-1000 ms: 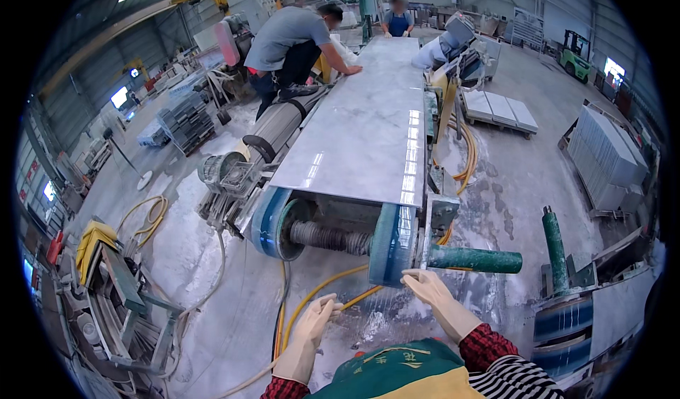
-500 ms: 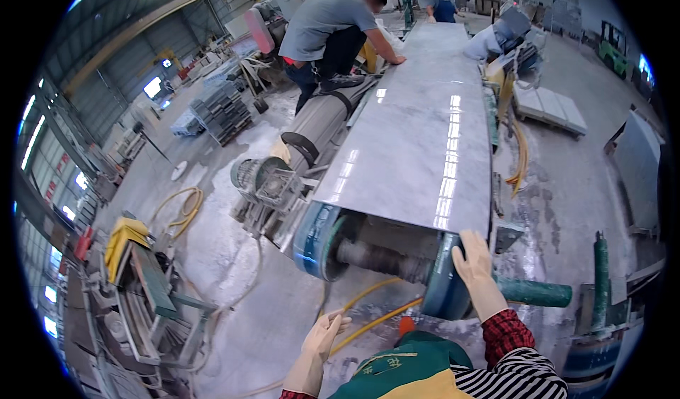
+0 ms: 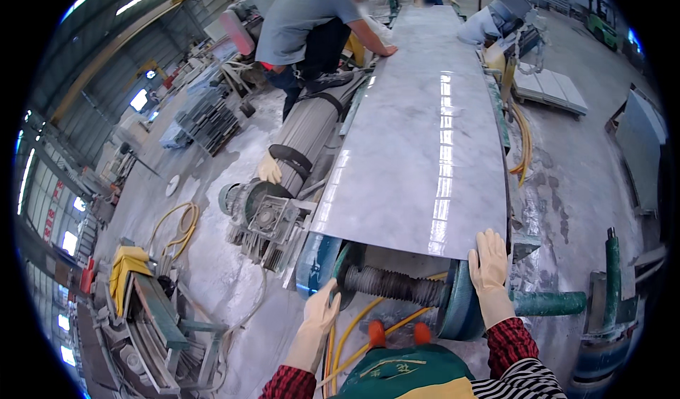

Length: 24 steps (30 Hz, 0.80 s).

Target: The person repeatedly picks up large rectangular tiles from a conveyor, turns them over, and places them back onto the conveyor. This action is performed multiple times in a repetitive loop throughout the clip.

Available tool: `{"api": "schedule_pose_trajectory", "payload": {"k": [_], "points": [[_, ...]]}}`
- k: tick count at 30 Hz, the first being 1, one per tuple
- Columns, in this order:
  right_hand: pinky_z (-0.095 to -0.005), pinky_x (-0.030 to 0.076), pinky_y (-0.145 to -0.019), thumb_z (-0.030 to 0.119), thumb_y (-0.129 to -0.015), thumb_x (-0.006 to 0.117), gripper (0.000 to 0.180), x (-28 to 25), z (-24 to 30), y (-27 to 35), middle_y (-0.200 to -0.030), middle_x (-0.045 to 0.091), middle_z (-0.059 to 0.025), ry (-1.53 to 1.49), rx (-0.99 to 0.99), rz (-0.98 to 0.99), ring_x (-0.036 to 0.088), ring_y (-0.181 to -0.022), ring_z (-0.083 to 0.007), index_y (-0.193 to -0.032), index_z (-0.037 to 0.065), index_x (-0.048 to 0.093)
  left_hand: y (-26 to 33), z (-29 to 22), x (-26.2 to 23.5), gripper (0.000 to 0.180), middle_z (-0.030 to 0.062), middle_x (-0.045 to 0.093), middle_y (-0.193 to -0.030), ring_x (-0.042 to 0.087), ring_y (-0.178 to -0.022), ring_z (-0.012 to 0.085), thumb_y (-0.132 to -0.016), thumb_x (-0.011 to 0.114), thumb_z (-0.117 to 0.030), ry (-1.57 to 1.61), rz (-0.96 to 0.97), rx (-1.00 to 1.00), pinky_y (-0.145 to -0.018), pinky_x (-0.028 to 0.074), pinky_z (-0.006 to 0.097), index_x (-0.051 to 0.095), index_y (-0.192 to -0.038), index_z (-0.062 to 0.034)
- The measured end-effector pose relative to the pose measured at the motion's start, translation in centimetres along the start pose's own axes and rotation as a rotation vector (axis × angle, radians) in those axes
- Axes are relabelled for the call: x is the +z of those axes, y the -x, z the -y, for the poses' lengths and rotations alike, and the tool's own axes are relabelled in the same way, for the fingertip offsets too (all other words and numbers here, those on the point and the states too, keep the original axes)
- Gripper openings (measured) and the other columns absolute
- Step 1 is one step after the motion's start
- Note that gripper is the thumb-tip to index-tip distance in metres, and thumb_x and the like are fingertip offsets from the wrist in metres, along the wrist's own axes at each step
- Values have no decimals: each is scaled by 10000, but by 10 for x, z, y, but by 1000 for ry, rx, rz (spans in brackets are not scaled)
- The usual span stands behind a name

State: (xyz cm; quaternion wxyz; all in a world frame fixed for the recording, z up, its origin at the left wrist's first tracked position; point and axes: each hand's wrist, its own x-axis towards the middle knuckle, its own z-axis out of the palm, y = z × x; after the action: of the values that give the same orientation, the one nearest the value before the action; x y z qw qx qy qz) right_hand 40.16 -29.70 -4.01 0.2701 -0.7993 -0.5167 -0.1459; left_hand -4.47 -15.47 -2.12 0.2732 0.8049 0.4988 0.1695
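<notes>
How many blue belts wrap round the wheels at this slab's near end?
2: the left belt is nearest the left hand; the right belt is beside the right hand. The slab could hide more.

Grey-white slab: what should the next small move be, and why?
Probably raise the left hand to the near left corner of the slab. The right hand lies over the near right corner, fingers extended, while the left holds nothing and sits short of the slab's near edge, close to the left blue belt.
</notes>
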Motion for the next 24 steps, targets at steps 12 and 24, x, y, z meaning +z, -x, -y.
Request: {"api": "schedule_pose_trajectory", "payload": {"k": [12,24], "points": [[-552,424,-1163,112,-942,650,378,-14,9,-9,-1381,651,-255,0,-10,21,577,-1299,-485,-1308,17,661,-175,-18,-22,808,237,498,-1512,446,-1411,486,-809,862,-361,-357,51,681,-1189,352,570,514,-1471,-52],[-557,440,-1132,109,-935,623,371,-16,16,-13,-1366,642,-255,7,14,54,574,-1281,-487,-1290,4,651,-178,-10,-17,643,228,528,-1488,467,-1391,479,-856,790,-206,-208,74,652,-1200,344,570,542,-1436,-82]]}}
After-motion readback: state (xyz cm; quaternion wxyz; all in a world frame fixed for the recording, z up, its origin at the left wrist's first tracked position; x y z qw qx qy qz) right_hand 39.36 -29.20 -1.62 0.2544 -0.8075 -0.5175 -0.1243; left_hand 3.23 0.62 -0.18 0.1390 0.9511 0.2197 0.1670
